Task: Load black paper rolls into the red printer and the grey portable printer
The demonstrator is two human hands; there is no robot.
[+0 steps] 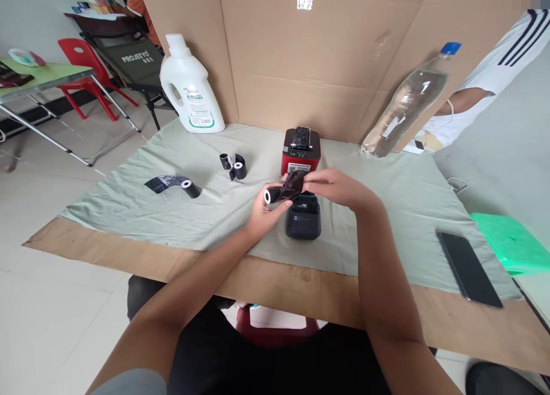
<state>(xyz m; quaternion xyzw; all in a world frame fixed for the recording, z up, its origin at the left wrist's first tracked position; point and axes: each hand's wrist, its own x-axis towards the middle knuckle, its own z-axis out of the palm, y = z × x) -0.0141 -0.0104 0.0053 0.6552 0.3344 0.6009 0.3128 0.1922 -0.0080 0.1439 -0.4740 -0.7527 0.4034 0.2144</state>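
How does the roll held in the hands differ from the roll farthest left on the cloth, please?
The held roll is raised in the left hand; the far-left roll lies on the cloth. The held roll's strip reaches the right hand; the far-left roll's strip trails leftward, untouched. Both are black, white-cored and partly unrolled.

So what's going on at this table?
A person's left hand holds a small black roll, while the right hand has its fingertips at the roll's loose dark strip. A small black device sits by the hands, with a red-and-black box behind it. More black rolls are on the cloth to the left.
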